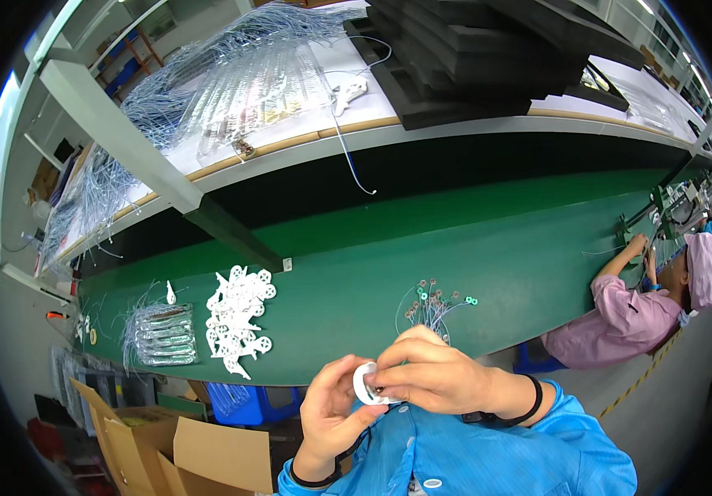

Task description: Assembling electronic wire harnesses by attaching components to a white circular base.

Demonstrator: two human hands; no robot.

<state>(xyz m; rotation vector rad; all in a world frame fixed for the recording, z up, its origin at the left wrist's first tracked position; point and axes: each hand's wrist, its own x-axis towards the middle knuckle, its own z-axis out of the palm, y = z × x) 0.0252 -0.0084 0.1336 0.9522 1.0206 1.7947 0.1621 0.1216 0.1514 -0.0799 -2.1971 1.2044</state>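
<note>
White part between both hands

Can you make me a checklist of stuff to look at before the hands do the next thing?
1. Left hand holding the white piece: ok.
2. Right hand fingers on the white piece too: ok.
3. A hand free to pick something up: not ok, both are busy.
4. Small dark bit sitting properly in the piece: cannot tell, fingers hide it.
5. Pile of white parts on the green table: ok.
6. Wires with coloured ends on the table: ok, just beyond the hands.
</note>
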